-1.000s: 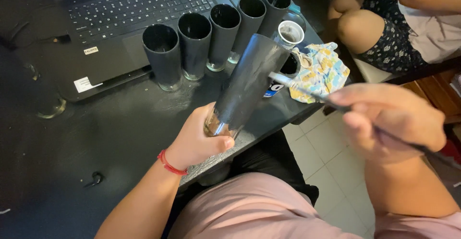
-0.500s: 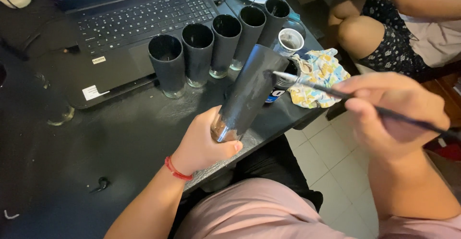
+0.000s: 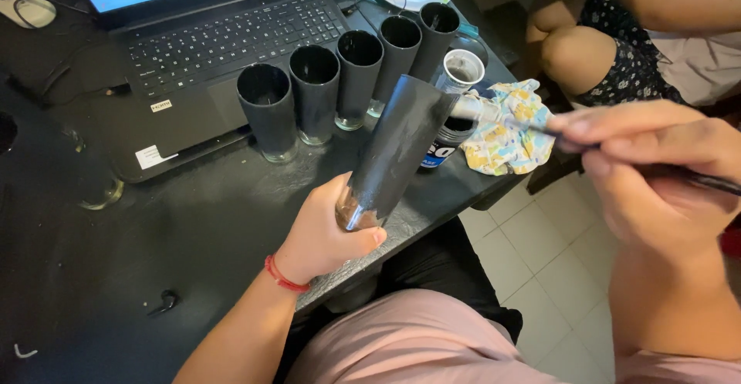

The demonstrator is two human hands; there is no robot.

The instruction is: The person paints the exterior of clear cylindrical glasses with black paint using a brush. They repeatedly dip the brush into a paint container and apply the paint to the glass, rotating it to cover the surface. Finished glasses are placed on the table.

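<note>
Five black-painted glasses (image 3: 351, 83) crowd at twelve o'clock while our left hand (image 3: 328, 233) clamps the tilted glass (image 3: 397, 152) by its unpainted base and our right hand (image 3: 656, 175) pinches the brush (image 3: 502, 118) (tip at the rim), so we judge a slip could smear wet paint.

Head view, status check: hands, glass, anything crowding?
Left hand grips the black-painted glass by its base, tilted. Right hand holds paintbrush at its rim. Paint jar and stained cloth close behind.

A row of four tall black-painted glass tumblers (image 3: 332, 94) stood on the dark tabletop (image 3: 193, 222), just before the open black laptop (image 3: 201, 52). Right of the row sat a small open paint jar (image 3: 461, 71), with a crumpled patterned cloth (image 3: 513, 133) beside it at the table's edge.
</note>
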